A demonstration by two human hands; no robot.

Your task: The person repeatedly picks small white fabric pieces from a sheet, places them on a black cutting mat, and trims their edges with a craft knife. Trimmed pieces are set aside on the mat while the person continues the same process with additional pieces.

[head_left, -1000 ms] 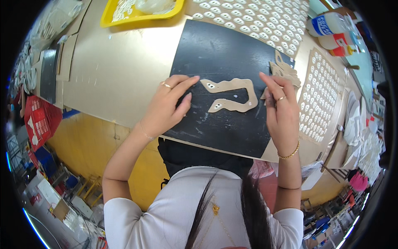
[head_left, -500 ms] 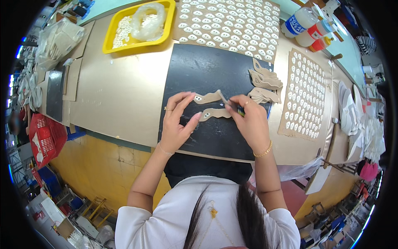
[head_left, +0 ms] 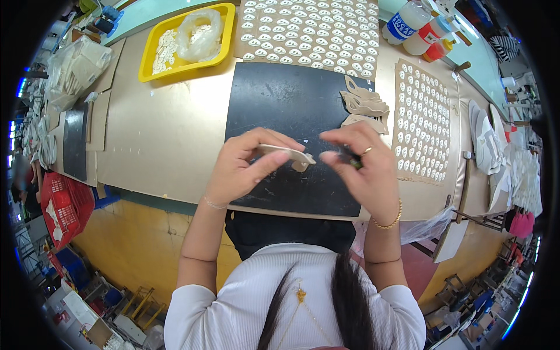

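Note:
My left hand point(head_left: 245, 160) pinches a beige wavy cut piece point(head_left: 294, 154) between thumb and fingers, raised above the black mat point(head_left: 274, 96) and seen nearly edge-on. Below it shows another bit of beige material point(head_left: 300, 166); whether it belongs to the held piece I cannot tell. My right hand point(head_left: 367, 163) is just to the right, thumb and forefinger apart, with a slim dark tool with a green end point(head_left: 353, 163) tucked in its grip. Most of the tool is hidden. Beyond my right hand, a stack of beige wavy pieces point(head_left: 366, 105) lies on the mat's right edge.
Sheets with rows of small white oval pieces lie at the far side point(head_left: 309, 35) and right point(head_left: 423, 122). A yellow tray point(head_left: 146, 61) with loose white pieces and a plastic bag stands far left. Bottles point(head_left: 408, 26) stand far right. A red basket point(head_left: 70, 204) is left.
Two wavy pieces lay flat on the mat under my hands; now my left hand has lifted beige material off it. My right hand has moved right, away from the pieces.

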